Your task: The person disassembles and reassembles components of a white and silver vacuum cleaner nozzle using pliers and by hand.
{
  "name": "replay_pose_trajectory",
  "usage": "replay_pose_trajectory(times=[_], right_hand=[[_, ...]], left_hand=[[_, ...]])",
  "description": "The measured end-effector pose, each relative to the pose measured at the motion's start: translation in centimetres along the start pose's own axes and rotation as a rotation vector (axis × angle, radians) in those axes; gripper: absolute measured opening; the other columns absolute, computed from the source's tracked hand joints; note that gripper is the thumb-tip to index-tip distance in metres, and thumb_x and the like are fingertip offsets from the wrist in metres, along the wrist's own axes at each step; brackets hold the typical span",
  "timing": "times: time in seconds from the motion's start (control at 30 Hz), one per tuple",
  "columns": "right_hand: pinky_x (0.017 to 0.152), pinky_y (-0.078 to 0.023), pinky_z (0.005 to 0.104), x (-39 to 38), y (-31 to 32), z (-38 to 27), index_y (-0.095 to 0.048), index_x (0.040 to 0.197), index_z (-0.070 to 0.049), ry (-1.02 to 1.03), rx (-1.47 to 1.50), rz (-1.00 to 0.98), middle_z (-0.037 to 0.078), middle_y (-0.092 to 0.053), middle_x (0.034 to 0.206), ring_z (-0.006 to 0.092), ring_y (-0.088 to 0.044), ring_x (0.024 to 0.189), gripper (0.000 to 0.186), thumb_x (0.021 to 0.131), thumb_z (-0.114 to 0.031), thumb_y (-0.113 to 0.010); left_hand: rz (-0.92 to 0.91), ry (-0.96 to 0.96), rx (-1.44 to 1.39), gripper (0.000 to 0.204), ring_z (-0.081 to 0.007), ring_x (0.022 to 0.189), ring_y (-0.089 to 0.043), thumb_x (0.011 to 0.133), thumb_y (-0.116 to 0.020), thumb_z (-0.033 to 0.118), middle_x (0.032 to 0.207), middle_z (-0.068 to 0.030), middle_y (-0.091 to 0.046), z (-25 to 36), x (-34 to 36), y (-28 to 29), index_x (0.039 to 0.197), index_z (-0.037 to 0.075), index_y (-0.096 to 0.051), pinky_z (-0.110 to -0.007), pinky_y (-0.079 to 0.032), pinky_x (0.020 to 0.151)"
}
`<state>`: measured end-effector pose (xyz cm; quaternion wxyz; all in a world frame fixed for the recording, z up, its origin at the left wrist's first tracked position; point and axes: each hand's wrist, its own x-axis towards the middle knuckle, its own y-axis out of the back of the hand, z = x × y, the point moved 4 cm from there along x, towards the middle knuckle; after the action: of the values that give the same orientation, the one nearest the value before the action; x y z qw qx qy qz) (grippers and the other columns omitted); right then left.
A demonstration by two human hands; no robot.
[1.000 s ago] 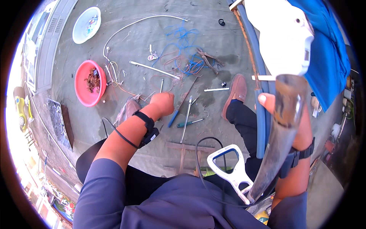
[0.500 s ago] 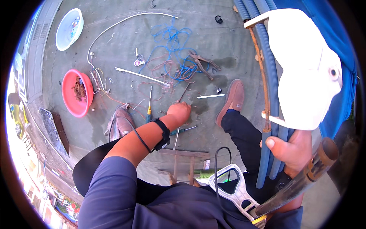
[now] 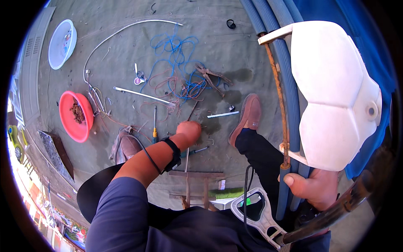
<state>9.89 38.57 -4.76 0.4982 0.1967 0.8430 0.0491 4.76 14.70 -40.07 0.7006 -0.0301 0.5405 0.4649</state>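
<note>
My left hand [image 3: 188,131] is closed in a fist low over the floor. A thin metal rod [image 3: 194,110] sticks out of it on both sides, its middle hidden by my fingers. To the right, my right hand [image 3: 315,188] curls around the lower end of a blue-grey ridged tube [image 3: 283,189], thumb showing in front and other fingers mostly hidden. A rusty rod [image 3: 278,88] runs up from that tube. Joined to this rod by two arms is a white moulded plastic piece [image 3: 336,92]. A yellow-and-dark-handled screwdriver [image 3: 155,133] and a green-handled screwdriver [image 3: 197,151] lie near my left hand.
Rusty pliers [image 3: 208,75] lie by tangled blue wire [image 3: 176,50]. A white strip [image 3: 142,95] and a curved white cable [image 3: 109,37] are on the floor. A red bowl [image 3: 63,113] with brown bits and a pale blue bowl [image 3: 52,50] stand left. A dark pipe [image 3: 336,212] crosses lower right.
The view has shifted, so the floor items sit farther left and lower. The white plastic piece looks larger and lower. Both hands keep their grips.
</note>
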Motion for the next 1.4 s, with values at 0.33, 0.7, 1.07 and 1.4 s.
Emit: replay_pose_trajectory(times=[0.33,0.7,1.07,1.4], right_hand=[[0.08,-0.05,0.0324,-0.7,-2.6,-1.6,-0.062,0.109,0.002,0.166,0.152,-0.031,0.01,-0.065,0.098,0.0189,-0.061,0.088,0.046,0.067,-0.013,-0.073],[0.078,-0.048,0.0299,-3.5,-6.9,-2.4,-0.054,0.118,-0.001,0.503,0.247,-0.008,0.005,-0.061,0.103,0.0117,-0.056,0.09,0.053,0.074,-0.014,-0.08],[0.063,-0.049,0.0251,-3.7,-10.6,-3.6,-0.047,0.127,-0.005,0.62,0.048,0.011,0.004,-0.055,0.097,0.0099,-0.055,0.079,0.064,0.073,-0.019,-0.079],[0.081,-0.052,0.0313,-4.6,-13.1,-5.9,-0.04,0.136,-0.001,0.687,0.098,-0.105,0.009,-0.057,0.113,0.0149,-0.059,0.1,0.078,0.073,-0.018,-0.082]], left_hand=[[0.144,0.027,-0.852,0.018,-0.0208,0.078,-0.069,0.082,-0.064,0.019,0.082,-0.0094,-0.068,-4.0,-2.9,9.7,0.089,0.002,-0.06,-0.033,-0.055,0.067],[0.712,-0.105,-1.321,0.019,-0.0094,0.074,-0.064,0.092,-0.061,0.013,0.088,-0.003,-0.064,-7.3,-23.3,26.8,0.107,0.002,-0.061,-0.021,-0.048,0.059],[1.017,-0.437,-1.488,0.021,-0.0123,0.077,-0.067,0.095,-0.059,0.005,0.094,-0.0086,-0.068,-1.5,-36.8,24.1,0.114,-0.003,-0.063,-0.02,-0.051,0.061],[1.085,-0.424,-1.396,0.023,-0.0128,0.078,-0.068,0.098,-0.058,0.012,0.093,-0.0084,-0.069,-2.0,-37.4,24.8,0.115,-0.002,-0.063,-0.021,-0.05,0.063]])
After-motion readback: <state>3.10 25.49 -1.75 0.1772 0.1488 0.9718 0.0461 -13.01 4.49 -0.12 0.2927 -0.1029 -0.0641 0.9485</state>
